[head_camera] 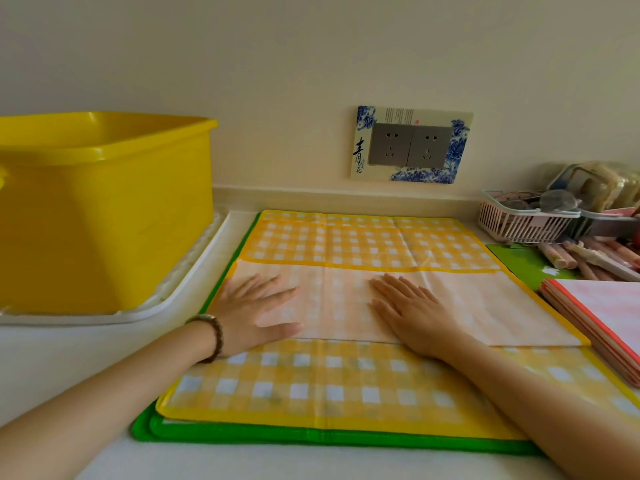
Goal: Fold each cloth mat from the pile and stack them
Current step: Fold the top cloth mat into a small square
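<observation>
Item 1: yellow checked mat [311,382], spread flat on the white surface [69,358], lying on top of a green mat [311,437] whose border shows along the near and left sides. A pale folded-over flap [339,306] runs across the middle of the yellow mat, with checked cloth showing both beyond it and nearer the person. Item 2: left hand [256,310], palm down on the left part of the flap, fingers [277,289] straight and slightly spread, gripping nothing, only pressing; a beaded bracelet [213,336] sits on that wrist. Item 3: right hand [412,313], palm down near the flap's centre, fingers straight and together, likewise holding nothing and pressing the cloth flat. Item 4: stack of folded mats [595,320] with orange-red edges, on the surface just right of the yellow mat. Item 5: large yellow tub [104,209] on a white tray [194,271], to the left. Item 6: double wall socket [412,145] with a blue floral surround, on the wall behind. Item 7: slatted basket [519,221] of small oddments at far right, with a bundle of rolled items [588,258] in front of it.
</observation>
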{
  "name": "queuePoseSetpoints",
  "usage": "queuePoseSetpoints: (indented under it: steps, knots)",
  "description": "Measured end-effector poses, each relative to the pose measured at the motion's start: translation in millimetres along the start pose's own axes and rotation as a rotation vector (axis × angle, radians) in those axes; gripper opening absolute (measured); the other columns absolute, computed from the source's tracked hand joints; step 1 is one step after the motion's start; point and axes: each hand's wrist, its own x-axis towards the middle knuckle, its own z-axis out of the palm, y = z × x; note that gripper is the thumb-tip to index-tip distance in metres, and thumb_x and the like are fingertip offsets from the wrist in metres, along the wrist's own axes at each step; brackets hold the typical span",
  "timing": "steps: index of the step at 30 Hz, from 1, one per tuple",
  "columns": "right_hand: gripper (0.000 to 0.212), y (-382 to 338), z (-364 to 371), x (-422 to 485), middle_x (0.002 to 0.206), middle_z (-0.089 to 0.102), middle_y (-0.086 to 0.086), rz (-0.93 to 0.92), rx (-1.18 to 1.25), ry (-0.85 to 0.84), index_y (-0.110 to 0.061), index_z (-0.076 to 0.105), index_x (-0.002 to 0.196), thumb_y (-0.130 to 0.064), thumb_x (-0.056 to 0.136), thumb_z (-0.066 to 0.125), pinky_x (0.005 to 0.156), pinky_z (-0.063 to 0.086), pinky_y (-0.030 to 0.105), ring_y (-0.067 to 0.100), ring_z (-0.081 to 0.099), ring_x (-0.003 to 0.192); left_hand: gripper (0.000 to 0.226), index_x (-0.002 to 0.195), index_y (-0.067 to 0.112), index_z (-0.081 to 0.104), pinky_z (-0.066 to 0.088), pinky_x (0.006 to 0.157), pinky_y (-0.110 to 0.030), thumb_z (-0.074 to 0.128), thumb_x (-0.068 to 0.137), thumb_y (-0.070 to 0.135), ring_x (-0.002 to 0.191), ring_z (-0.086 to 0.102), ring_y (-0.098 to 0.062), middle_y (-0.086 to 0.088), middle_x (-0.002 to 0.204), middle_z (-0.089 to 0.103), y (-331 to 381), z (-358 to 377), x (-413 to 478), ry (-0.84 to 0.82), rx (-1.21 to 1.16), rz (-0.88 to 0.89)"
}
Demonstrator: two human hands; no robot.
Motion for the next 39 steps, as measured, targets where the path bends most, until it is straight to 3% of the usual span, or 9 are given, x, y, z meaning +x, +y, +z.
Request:
queuePoseSetpoints:
  steps: [5,10,15,20,26,30,34,36,39]
  knots:
    - [0.052,2,-3,1,0.158,0.011,-0.012,-0.005,0.053,-0.013,-0.037,0.019,0.148,-0.050,0.098,0.025,0.118,0.004,0.031,0.009,0.005,0.146,0.112,0.138,0.061,0.000,-0.009,0.115,-0.048,-0.003,0.034,0.101,0.144,-0.014,-0.011,0.020,0.155,-0.011,4,-8,-2,-0.047,-0.033,-0.003]
    - [0.039,1,-19,-18,0.146,0.039,-0.012,-0.116,0.342,0.006,-0.027,0.047,0.136,-0.030,0.097,0.047,0.109,0.024,0.019,0.007,0.034,0.136,0.110,0.143,0.049,0.017,-0.002,0.117,-0.041,0.007,0.046,0.099,0.144,-0.001,-0.006,0.020,0.156,0.006,24,-10,-7,0.029,-0.061,0.095]
    - [0.040,14,-26,-46,0.137,0.036,-0.028,-0.278,0.238,-0.071,-0.037,0.047,0.134,-0.033,0.094,0.052,0.109,0.024,0.012,-0.009,0.032,0.128,0.055,0.134,0.045,0.043,0.019,0.112,-0.020,0.052,0.083,0.062,0.136,0.028,0.000,0.021,0.146,0.035,49,-9,-7,0.106,-0.124,0.283]
    - [0.048,33,-22,-56,0.141,0.027,-0.034,-0.271,0.218,-0.080,-0.045,0.036,0.138,-0.049,0.091,0.046,0.099,0.009,-0.006,-0.017,0.021,0.130,0.045,0.128,0.043,0.052,0.030,0.109,-0.019,0.056,0.085,0.055,0.129,0.039,0.003,0.024,0.139,0.044,54,-11,-2,0.095,-0.156,0.279]
    - [0.050,49,-23,-64,0.143,0.032,-0.031,-0.251,0.256,-0.052,-0.046,0.039,0.137,-0.053,0.088,0.044,0.106,0.016,0.004,-0.015,0.024,0.133,0.039,0.132,0.039,0.050,0.035,0.105,-0.020,0.044,0.094,0.046,0.127,0.044,0.000,0.020,0.138,0.047,50,-10,-8,0.151,0.014,0.301]
    - [0.044,55,-28,-65,0.139,0.038,-0.028,-0.224,0.280,-0.062,-0.042,0.045,0.134,-0.041,0.091,0.053,0.107,0.022,0.009,-0.012,0.032,0.129,0.034,0.126,0.039,0.057,0.042,0.100,-0.023,0.040,0.097,0.042,0.120,0.051,0.000,0.021,0.130,0.054,46,-10,-8,0.151,-0.132,0.261]
    - [0.033,59,-40,-62,0.122,0.057,-0.023,-0.134,0.266,-0.014,-0.035,0.059,0.124,-0.036,0.091,0.056,0.093,0.039,0.010,-0.004,0.054,0.110,0.032,0.116,0.032,0.065,0.043,0.092,-0.019,0.042,0.096,0.040,0.106,0.057,0.002,0.022,0.116,0.062,48,-21,-5,0.127,-0.230,0.224]
    - [0.024,62,-52,-60,0.106,0.069,-0.014,-0.104,0.270,-0.006,-0.030,0.069,0.111,-0.036,0.092,0.055,0.077,0.045,0.010,0.004,0.063,0.093,0.026,0.094,0.026,0.069,0.044,0.082,-0.020,0.045,0.096,0.036,0.084,0.057,0.011,0.030,0.088,0.065,47,-28,0,0.090,-0.348,0.244]
    - [0.032,64,-76,-60,0.081,0.071,-0.007,-0.082,0.240,-0.066,-0.040,0.072,0.090,-0.061,0.080,0.050,0.066,0.047,0.028,0.013,0.060,0.068,0.031,0.077,0.026,0.065,0.043,0.073,-0.025,0.048,0.091,0.047,0.064,0.045,0.006,0.023,0.067,0.054,49,-46,0,-0.030,-0.405,0.251]
